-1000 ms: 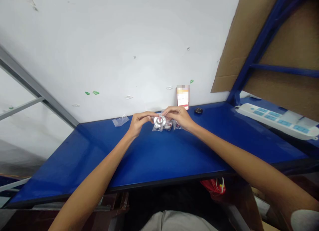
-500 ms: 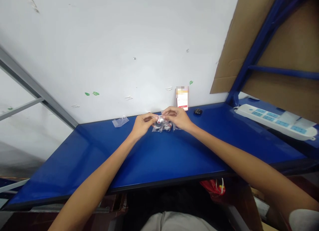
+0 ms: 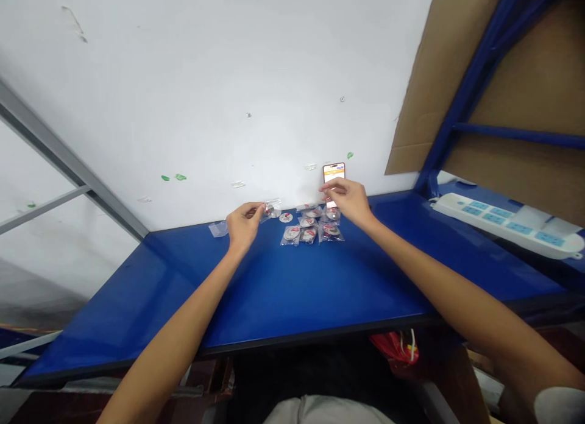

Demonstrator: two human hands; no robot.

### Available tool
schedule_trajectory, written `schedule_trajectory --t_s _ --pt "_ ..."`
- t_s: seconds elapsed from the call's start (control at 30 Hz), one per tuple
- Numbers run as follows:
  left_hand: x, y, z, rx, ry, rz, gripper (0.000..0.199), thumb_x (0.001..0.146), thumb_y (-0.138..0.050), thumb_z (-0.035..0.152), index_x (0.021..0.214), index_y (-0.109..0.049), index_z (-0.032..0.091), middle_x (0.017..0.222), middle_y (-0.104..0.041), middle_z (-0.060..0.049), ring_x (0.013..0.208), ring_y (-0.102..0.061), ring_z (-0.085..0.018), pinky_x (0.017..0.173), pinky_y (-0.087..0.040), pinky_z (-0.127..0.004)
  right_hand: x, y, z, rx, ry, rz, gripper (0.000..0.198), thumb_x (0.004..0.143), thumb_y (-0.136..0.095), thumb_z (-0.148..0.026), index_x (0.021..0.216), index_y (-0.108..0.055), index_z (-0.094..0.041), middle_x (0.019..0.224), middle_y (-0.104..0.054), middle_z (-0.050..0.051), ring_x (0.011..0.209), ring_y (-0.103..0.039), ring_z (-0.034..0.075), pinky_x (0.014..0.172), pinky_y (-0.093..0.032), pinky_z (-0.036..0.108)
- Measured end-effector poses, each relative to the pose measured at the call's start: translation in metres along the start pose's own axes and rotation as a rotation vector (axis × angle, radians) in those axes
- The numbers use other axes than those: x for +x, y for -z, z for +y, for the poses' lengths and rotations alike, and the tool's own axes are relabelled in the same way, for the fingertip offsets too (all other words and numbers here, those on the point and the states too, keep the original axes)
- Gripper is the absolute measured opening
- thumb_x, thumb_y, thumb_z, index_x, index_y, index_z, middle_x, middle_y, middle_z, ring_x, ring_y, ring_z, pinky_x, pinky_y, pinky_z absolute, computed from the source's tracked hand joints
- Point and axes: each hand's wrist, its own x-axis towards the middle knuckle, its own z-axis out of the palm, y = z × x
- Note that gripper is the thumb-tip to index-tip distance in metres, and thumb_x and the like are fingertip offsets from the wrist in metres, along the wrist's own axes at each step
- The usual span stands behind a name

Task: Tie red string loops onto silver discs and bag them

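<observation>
My left hand pinches a small clear plastic bag with a dark and red round piece inside, held just above the table's back edge. My right hand is raised in front of a phone, its fingers slightly curled and apart with nothing seen between them. The phone leans upright on the wall with its screen lit. Between my hands lies a loose white-and-red round disc. Several bagged round pieces with white-and-red faces lie grouped to its right, a few partly overlapping.
An empty clear bag lies left of my left hand on the blue table. A white power strip sits at the right. A white wall rises behind, with cardboard and a blue frame at the right.
My hands were together over the bagged pieces and have moved apart. The left went left with the bag; the right went up and right to the phone, uncovering the grouped pieces.
</observation>
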Motion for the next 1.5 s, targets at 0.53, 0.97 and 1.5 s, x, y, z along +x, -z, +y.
schedule_trajectory --t_s 0.53,0.97,1.5 --pt "-0.027 -0.02 0.024 0.029 -0.243 -0.321 0.026 0.104 -0.066 0.04 0.118 -0.08 0.024 0.118 -0.079 -0.008 0.098 -0.076 -0.022 0.092 -0.062 -0.037 -0.026 -0.021 -0.007 -0.366 0.307 -0.387 0.019 0.105 -0.067 -0.034 0.108 -0.082 -0.024 0.106 -0.084 0.006 0.091 -0.076 0.023 0.082 -0.057 0.035" --pt "-0.002 -0.005 -0.022 0.291 -0.139 -0.251 0.019 0.097 -0.059 0.022 0.104 -0.076 0.02 0.112 -0.078 -0.007 0.097 -0.074 -0.023 0.085 -0.061 -0.036 -0.026 -0.021 0.002 -1.111 0.611 -0.507 0.023 0.112 -0.051 -0.02 0.106 -0.072 -0.016 0.104 -0.072 0.013 0.092 -0.064 0.024 0.067 -0.04 0.033" --pt "-0.001 0.003 -0.005 0.468 -0.503 -0.452 0.022 0.109 -0.057 0.032 0.11 -0.076 0.021 0.107 -0.075 -0.01 0.098 -0.069 -0.023 0.089 -0.054 -0.036 -0.042 -0.049 0.01 -0.603 0.621 -0.386 0.035 0.112 -0.053 -0.029 0.146 -0.062 -0.024 0.135 -0.074 0.013 0.124 -0.07 0.029 0.106 -0.057 0.046"
